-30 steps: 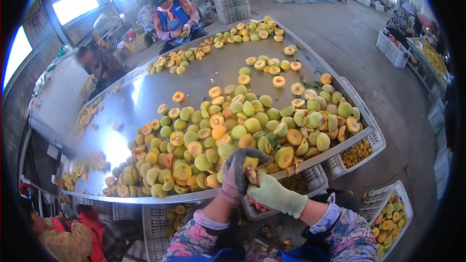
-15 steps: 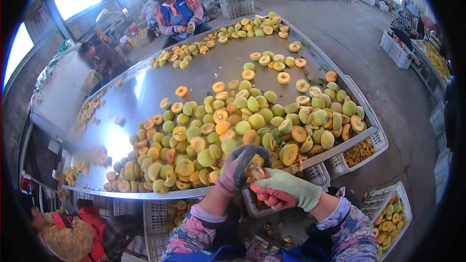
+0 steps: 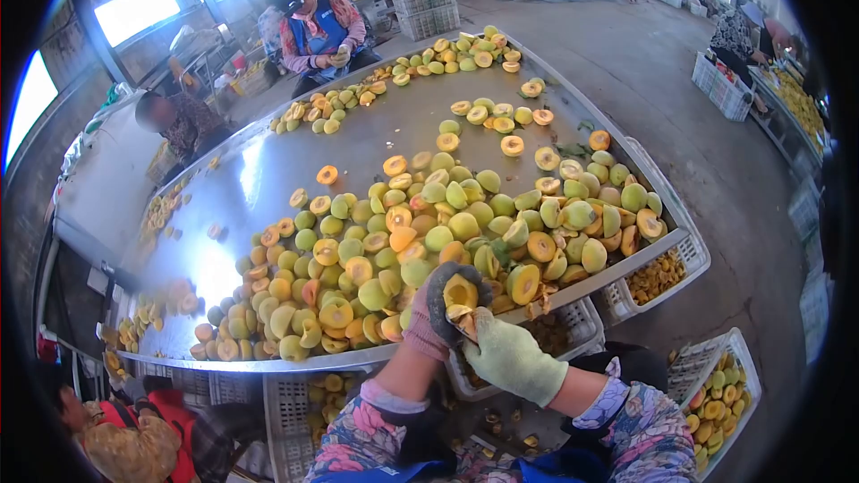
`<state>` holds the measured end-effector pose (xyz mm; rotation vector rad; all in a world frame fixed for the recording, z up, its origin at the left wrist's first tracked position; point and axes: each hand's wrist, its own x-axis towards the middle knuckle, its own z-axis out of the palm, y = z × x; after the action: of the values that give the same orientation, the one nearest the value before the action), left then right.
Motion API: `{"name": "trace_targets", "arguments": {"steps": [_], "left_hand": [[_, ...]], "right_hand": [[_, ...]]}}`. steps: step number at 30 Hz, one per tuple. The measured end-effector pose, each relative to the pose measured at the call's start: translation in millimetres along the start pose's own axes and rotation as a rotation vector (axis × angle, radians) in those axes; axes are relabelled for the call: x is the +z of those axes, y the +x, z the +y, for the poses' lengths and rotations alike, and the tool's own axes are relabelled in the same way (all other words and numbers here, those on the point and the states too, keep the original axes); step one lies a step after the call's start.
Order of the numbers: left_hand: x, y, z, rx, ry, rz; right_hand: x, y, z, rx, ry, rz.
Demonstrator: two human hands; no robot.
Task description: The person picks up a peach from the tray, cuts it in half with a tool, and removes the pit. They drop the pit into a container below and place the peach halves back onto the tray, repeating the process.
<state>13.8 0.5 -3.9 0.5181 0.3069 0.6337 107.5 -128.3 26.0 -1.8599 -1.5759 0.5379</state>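
My left hand [image 3: 436,309], in a dark grey and pink glove, is closed around a peach half [image 3: 461,292] with its hollow orange cut face turned up. Against the lower edge of that half press the closed fingers of my right hand [image 3: 517,360], in a pale green glove. Whatever sits in the right fingers is mostly hidden; a small brownish bit shows there. Just beyond both hands, a heap of green-yellow peach halves [image 3: 371,255] covers the near part of a metal table [image 3: 268,148].
Below the table's near edge stand white crates [image 3: 286,420], some with fruit pieces. Another crate of peach halves [image 3: 716,407] is at right. A co-worker [image 3: 322,27] sits at the far edge, one [image 3: 183,121] at the left and another [image 3: 134,429] at lower left.
The peach half's cut face now shows upward in my left hand. My right hand has turned, back of the glove up, and moved slightly left and down. The view has shifted a little.
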Motion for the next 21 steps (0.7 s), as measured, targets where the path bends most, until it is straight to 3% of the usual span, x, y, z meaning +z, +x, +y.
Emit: {"name": "trace_targets", "arguments": {"steps": [3,5,6,8,9,11,14,19,21], "left_hand": [[11.9,-7.6,9.4,0.032,0.118,0.002],[22.1,-9.8,18.2,0.806,1.331,-0.258],[24.0,-11.7,25.5,0.814,1.33,-0.255],[26.3,-17.6,42.6,-0.008,0.821,-0.007],[33.1,-19.8,43.0,-0.091,0.799,0.076],[48.8,-34.0,45.3,0.226,1.442,-0.267],[58.3,-44.6,21.1,0.359,1.859,-0.366],[63.6,-43.5,7.9,0.262,1.992,-0.378],[71.8,-45.2,-1.3,0.12,2.19,-0.232]], "right_hand": [[-7.7,-6.3,-5.1,0.008,0.0,0.029],[-15.0,-13.1,-3.1,-0.029,-0.029,0.023],[-19.7,-16.5,-1.2,-0.055,-0.061,0.02],[-31.1,-24.2,1.7,-0.015,-0.07,-0.029],[-37.1,-27.9,4.4,0.035,-0.077,-0.073],[-41.2,-32.6,15.7,0.065,-0.121,-0.083],[-47.8,-42.0,29.6,0.076,-0.174,-0.11],[-51.3,-53.3,38.6,-0.002,-0.304,-0.058],[-54.0,-55.1,39.3,-0.096,-0.485,0.001]]}}
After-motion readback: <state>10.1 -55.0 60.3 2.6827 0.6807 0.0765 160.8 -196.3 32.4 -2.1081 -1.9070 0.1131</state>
